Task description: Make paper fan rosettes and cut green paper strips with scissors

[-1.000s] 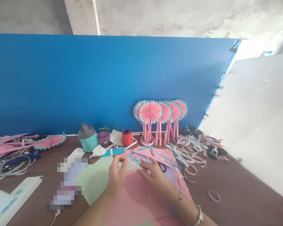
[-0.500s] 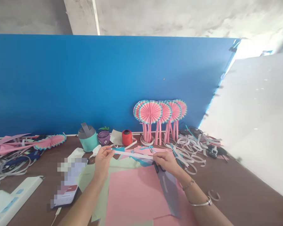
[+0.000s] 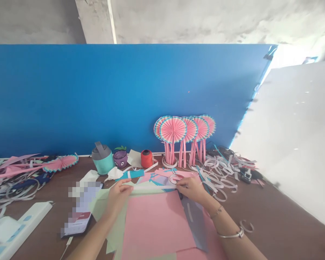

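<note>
A narrow strip of white tape [image 3: 154, 187] is stretched level between my two hands, near the top edge of a pink sheet of paper [image 3: 151, 224]. My left hand [image 3: 120, 193] pinches its left end between thumb and fingers. At the other end, my right hand [image 3: 191, 188] grips the strip with its fingertips. A pale ring, seemingly a tape roll [image 3: 174, 177], shows just behind the right fingers; whether they touch it I cannot tell. Light green paper [image 3: 116, 220] lies under the pink sheet, and a grey sheet [image 3: 196, 220] shows at its right.
Pleated pink paper fans [image 3: 173, 129] stand at the back against a blue partition [image 3: 97, 90]. Curled white strips [image 3: 220, 169] are heaped to the right. A teal cup [image 3: 103, 162], purple pot [image 3: 120, 159], red container [image 3: 146, 159], phone [image 3: 78, 224] and power strip [image 3: 24, 231] lie leftward.
Both hands have lowered the white tape strip toward the pink sheet, the left hand most, so it now runs level instead of slanting. The pale ring has come into sight by the right hand.
</note>
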Demonstrator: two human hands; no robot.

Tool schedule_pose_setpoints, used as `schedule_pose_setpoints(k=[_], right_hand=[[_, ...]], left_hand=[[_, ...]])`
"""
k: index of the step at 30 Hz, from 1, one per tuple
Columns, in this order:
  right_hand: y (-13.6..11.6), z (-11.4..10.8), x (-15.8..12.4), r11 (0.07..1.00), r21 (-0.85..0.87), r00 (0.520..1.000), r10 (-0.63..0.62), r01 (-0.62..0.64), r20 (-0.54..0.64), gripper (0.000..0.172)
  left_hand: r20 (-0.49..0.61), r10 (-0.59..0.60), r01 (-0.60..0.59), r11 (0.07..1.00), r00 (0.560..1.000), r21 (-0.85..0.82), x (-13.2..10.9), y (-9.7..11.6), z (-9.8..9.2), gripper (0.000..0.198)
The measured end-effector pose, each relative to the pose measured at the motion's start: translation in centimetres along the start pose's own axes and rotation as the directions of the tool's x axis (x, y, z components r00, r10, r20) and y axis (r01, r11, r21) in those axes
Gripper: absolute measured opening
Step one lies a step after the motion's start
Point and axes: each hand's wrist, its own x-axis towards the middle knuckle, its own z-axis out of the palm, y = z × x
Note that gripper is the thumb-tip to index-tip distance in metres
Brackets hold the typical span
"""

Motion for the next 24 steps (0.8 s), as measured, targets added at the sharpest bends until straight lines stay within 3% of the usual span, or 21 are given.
schedule_pose_setpoints(k=[4, 14, 20, 24], right_hand=[[-0.2, 0.1, -0.1, 0.998, -0.061, 0.994, 0.013, -0.007, 0.108, 0.027], [0.1, 0.1, -0.4, 0.994, -0.101, 0.99, 0.05, -0.036, 0.135, 0.026], [-0.3, -0.1, -0.3, 0.946, -0.326, 0.988, 0.049, 0.002, 0.149, 0.029], [-1.0, -0.5, -0.5, 0.893, -0.448, 0.993, 0.079, -0.029, 0.093, 0.032]], left_hand=[[0.007, 0.026, -0.027, 0.994, 1.0, 0.104, -1.0, -0.6, -0.3, 0.036], [-0.007, 0.078, -0.076, 0.986, 0.997, 0.147, -0.7, -0.6, -1.5, 0.03], [-0.005, 0.098, -0.096, 0.983, 0.995, 0.159, -0.8, -0.5, -1.5, 0.029], [0.008, 0.131, -0.131, 0.977, 0.991, 0.166, -1.3, 0.1, -0.9, 0.02]])
